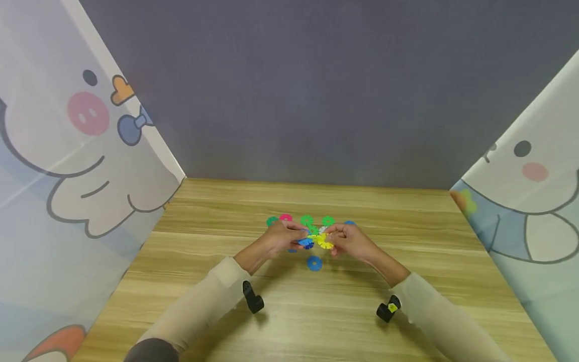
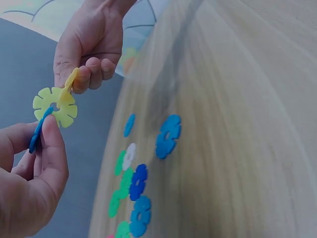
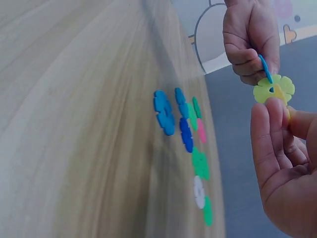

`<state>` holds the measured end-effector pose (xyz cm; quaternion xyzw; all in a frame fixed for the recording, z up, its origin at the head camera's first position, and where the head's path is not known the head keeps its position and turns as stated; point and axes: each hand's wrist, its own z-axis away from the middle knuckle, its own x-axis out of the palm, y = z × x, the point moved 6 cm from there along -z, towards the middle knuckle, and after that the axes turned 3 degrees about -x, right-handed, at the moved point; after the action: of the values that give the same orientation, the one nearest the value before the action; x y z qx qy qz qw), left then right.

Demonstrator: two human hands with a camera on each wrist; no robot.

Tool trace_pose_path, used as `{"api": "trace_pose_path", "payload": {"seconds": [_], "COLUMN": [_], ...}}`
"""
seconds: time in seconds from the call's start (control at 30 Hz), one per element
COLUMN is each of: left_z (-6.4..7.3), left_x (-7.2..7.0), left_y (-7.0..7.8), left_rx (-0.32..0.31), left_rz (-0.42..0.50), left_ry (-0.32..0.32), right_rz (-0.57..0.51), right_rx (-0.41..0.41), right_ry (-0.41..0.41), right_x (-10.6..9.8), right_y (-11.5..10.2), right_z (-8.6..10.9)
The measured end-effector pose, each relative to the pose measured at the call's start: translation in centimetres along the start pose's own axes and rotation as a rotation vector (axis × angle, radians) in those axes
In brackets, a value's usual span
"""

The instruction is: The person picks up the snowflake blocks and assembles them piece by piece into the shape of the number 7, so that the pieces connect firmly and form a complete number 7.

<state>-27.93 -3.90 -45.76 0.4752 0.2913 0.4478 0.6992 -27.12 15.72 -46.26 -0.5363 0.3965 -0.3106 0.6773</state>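
Note:
My left hand [image 1: 281, 236] pinches a blue notched flower disc [image 2: 38, 133] between thumb and fingers. With thumb and fingertips my right hand [image 1: 352, 242] holds a yellow flower disc [image 2: 71, 81]. Between the two hands is a pale yellow-green flower disc [image 3: 284, 84]; the blue and yellow discs meet it at angles, one from each side, near its middle. All three are held up above the wooden table [image 1: 316, 317]. Fingers hide parts of the blue and yellow discs.
Under and beyond the hands lie loose discs: green [image 1: 307, 220], pink [image 1: 285, 217], white [image 3: 199, 192], dark blue [image 2: 138, 182] and several more. One blue disc [image 1: 314, 263] lies nearer. A grey panel [image 1: 316, 100] stands behind the table, with printed cloth [image 1: 90, 151] at the sides.

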Motion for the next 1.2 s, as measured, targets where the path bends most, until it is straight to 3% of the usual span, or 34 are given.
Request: {"api": "trace_pose_path", "payload": {"seconds": [0.23, 0.4, 0.7, 0.97, 1.2], "left_z": [0.1, -0.1, -0.3, -0.3, -0.4], "left_x": [-1.5, -2.6, -3.6, -4.0, -4.0], "left_y": [0.1, -0.3, -0.4, -0.7, -0.8], "left_rx": [-0.005, -0.011, -0.022, -0.036, -0.028], "left_rz": [0.090, 0.132, 0.136, 0.144, 0.125], "left_ry": [0.075, 0.119, 0.161, 0.163, 0.155], "right_rz": [0.013, 0.085, 0.541, 0.701, 0.817], "right_rx": [0.041, 0.079, -0.137, -0.254, -0.270], "right_ry": [0.087, 0.062, -0.042, -0.091, -0.077], "right_x": [-0.7, -0.7, 1.6, 3.5, 4.4], "right_y": [0.2, 2.0, 2.0, 1.7, 1.8], "right_z": [-0.1, -0.1, -0.2, -0.2, -0.3]}}
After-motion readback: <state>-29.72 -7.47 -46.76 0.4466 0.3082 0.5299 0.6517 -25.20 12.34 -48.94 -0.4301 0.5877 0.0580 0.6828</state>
